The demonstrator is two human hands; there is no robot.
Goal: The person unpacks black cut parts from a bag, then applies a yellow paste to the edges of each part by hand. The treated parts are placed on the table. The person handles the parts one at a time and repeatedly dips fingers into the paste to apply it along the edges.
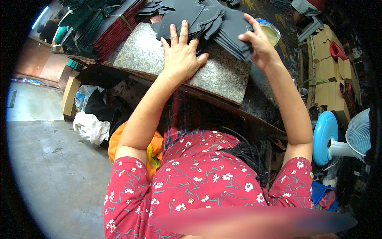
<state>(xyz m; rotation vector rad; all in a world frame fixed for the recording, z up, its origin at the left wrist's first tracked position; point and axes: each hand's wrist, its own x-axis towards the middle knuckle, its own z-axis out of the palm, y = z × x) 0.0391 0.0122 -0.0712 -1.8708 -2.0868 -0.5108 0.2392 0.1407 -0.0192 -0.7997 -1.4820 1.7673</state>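
Observation:
My left hand [180, 55] lies with its fingers spread, fingertips on the near edge of a pile of dark grey cut pieces [191, 20]. Its palm is over a speckled stone slab [139, 47]. At the right, my right hand [260, 46] is at the edge of a fanned stack of dark grey pieces [232, 32]. Its index finger and thumb are apart over the stack, and the other fingers are mostly hidden. Just beyond that hand stands a round tub [272, 34] of yellowish content, partly covered by it.
Bundles of dark red-edged sheets [117, 32] and green-edged ones [81, 36] lie at the far left of the table. A blue and white fan [326, 137] stands at the right, below tan boxes [326, 79]. White cloth [91, 127] and an orange bag [119, 137] are under the table.

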